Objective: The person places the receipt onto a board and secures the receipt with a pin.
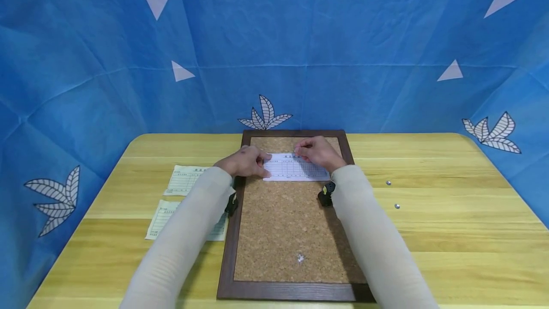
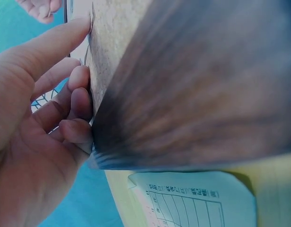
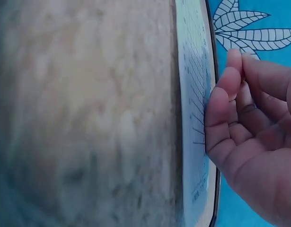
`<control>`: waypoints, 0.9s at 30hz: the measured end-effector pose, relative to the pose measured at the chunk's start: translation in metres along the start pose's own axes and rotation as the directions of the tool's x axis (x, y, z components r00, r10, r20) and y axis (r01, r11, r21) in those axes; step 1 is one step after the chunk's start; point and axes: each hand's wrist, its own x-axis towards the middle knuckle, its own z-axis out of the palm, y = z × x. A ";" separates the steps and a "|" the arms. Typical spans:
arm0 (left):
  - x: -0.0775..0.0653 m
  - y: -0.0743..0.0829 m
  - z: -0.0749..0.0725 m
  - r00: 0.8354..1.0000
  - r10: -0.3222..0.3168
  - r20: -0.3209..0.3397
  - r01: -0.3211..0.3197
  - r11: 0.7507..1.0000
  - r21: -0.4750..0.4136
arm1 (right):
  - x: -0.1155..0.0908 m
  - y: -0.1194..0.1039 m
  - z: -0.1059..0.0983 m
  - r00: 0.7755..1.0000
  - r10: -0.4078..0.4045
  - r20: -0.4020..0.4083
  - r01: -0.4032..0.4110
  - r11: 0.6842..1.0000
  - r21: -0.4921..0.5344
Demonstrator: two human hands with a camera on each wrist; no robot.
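A white printed form [image 1: 296,169] lies across the upper part of a framed cork board [image 1: 274,232]. At the form's left end my left hand [image 1: 245,161] presses it down, thumb and forefinger spread along the edge. In the left wrist view the left hand's thumb [image 2: 65,38] reaches to the paper and the other fingers bend at the frame. My right hand [image 1: 318,150] pinches a thumbtack between thumb and forefinger, over the form's top edge. Its thin pin shows below the right fingertips [image 2: 43,10] in the left wrist view. The right hand's lower fingers rest against the form [image 3: 195,142].
Two pale green forms lie left of the board, an upper one [image 1: 182,181] and a lower one [image 1: 160,216], partly behind the left sleeve. Two silver thumbtacks [image 1: 388,182] sit on the wooden table [image 1: 463,232] at right. A small shiny silver cluster [image 1: 300,257] is low on the cork.
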 end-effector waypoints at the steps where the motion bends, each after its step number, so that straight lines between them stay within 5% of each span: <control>1: 0.000 0.000 0.000 1.000 0.001 0.000 -0.001 1.000 0.004 | 0.001 0.000 0.001 1.000 0.007 -0.002 -0.007 1.000 -0.012; 27: 0.000 -0.001 0.000 1.000 0.016 0.016 -0.016 1.000 0.006 | 0.007 -0.006 0.008 0.998 0.035 -0.045 -0.042 0.986 -0.163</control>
